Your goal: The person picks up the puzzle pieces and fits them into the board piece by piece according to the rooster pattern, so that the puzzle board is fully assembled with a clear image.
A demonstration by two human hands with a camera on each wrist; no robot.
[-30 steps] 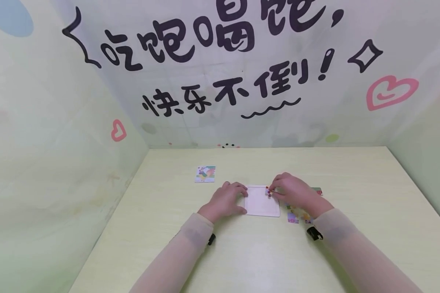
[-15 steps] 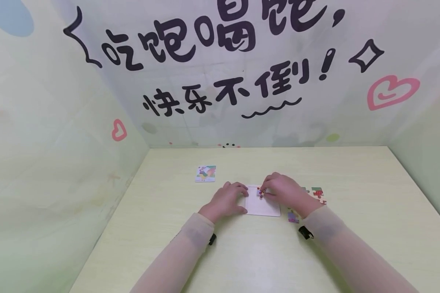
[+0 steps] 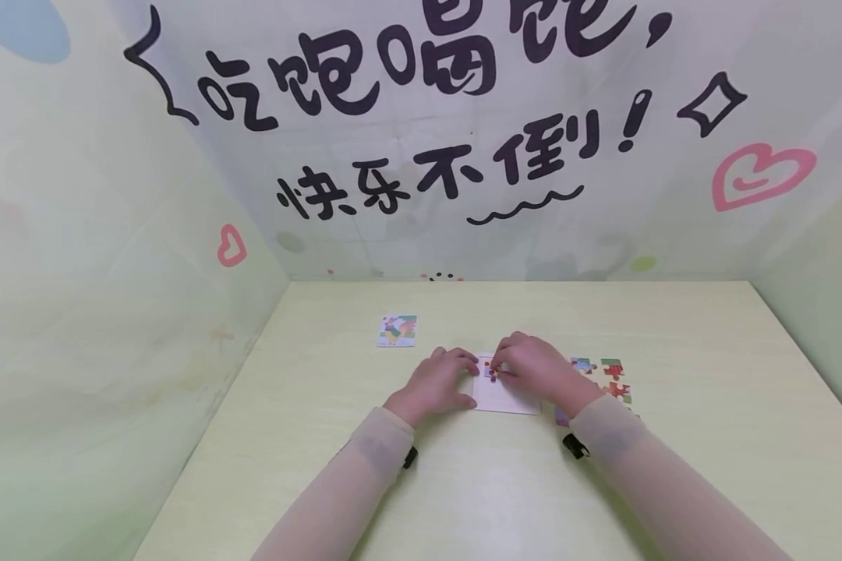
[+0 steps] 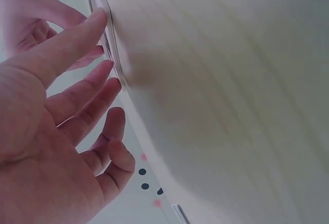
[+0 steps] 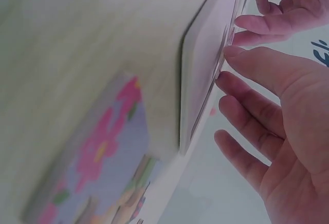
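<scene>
A white puzzle frame (image 3: 507,400) lies flat on the table in front of me. My left hand (image 3: 433,383) holds its left side, with fingers at the far corner and thumb at the near one. Over the frame's far left part, my right hand (image 3: 539,369) pinches a small jigsaw piece (image 3: 489,368) with red dots. Fingertips hide part of that piece, and I cannot tell whether it is fully seated. Several loose jigsaw pieces (image 3: 613,368) lie right of the frame, partly behind the right wrist. One with pink flowers (image 5: 100,149) shows close up in the right wrist view.
A square picture card (image 3: 397,331) lies at the back left of the pale wooden table (image 3: 463,499). Printed fabric walls (image 3: 379,249) with black writing enclose the back and both sides.
The right hand has carried the jigsaw piece leftward across the frame, from its right side to its far left part. More loose pieces show behind it. The left hand stays in place.
</scene>
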